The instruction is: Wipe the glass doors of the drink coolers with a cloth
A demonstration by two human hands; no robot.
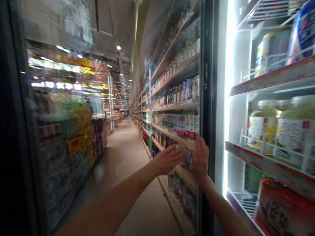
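An open glass door (118, 196) with a dark frame (208, 82) stands in front of me. My left hand (169, 159) reaches across to the glass near its right side. Its fingers lie together over a small whitish, cloth-like piece (181, 151), mostly hidden and blurred. Just right of it, my right hand (200, 160) is raised beside the door frame. Those fingers point up, stretched out, and the palm faces the glass. I see nothing held in it. Whether the palm touches the glass I cannot tell.
To the right is a lit fridge with wire shelves, holding bottles of yellow drink (263, 127), a can (272, 52) and a red pack (283, 206). Through the glass show long shelves of bottles (182, 127), a tiled aisle (120, 141) and stacked goods (73, 144) at left.
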